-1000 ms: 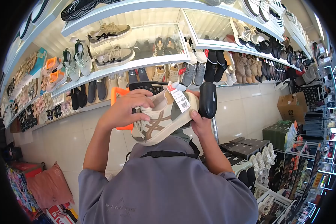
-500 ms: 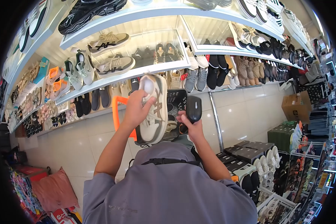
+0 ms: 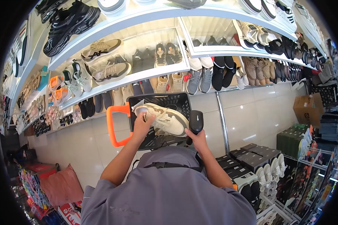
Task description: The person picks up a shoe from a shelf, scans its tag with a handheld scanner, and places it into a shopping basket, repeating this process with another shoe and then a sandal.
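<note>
My left hand is closed on the heel end of a cream sneaker with grey-brown trim. The shoe lies sideways, its toe pointing right, over a black plastic basket. A small white tag or paper sticks out near the heel. Wrapped round the handle of a black handheld barcode scanner is my right hand, close to the sneaker's toe. The basket's orange handle hangs out to the left. What lies in the basket is mostly hidden under the shoe.
Lit shelves full of shoes run across the front. A metal rail lies along the tiled floor to the right. Shoe boxes are stacked at right, with a cardboard carton farther back. A pink cushion sits at lower left.
The sneaker has gone from upright to lying sideways, lower over the basket, toe to the right. The scanner has come down slightly beside its toe. More of the basket shows.
</note>
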A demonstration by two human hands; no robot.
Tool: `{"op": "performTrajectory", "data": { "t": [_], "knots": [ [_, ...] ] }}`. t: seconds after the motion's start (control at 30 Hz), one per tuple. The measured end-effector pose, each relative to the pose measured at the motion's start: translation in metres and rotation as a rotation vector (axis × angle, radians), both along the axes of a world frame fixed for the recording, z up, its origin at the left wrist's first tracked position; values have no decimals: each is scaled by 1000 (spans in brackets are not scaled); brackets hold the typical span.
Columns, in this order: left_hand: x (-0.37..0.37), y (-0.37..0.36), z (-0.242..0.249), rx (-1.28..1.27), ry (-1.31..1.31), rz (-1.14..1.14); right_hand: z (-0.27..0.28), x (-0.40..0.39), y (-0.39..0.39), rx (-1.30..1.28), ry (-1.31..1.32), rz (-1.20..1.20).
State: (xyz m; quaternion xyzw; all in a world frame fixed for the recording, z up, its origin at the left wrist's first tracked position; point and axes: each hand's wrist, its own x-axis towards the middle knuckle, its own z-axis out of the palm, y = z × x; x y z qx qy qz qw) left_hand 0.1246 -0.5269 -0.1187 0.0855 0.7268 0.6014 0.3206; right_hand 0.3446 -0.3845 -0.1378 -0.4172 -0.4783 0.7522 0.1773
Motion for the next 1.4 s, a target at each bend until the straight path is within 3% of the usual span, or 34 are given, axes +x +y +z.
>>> {"op": "performTrajectory", "data": {
  "t": [0.1,0.27,0.47,0.8,1.07,1.3,1.4],
  "knots": [
    [16,12,3,-159,110,-195,-14,9,31,-32,0,-2],
    [43,30,-1,-247,92,-203,-33,10,83,-77,-1,82],
    [63,33,-38,-277,-3,37,-72,9,110,-143,-59,290],
    [60,39,-39,-253,-3,171,-95,13,121,-39,-107,497],
    [-13,73,-33,-158,91,199,-86,16,118,-98,-154,368],
    [-140,139,-39,7,344,125,-82,25,90,-86,-274,225],
    [-176,176,-20,-34,509,138,-72,25,70,-53,-344,217]
  ]
}}
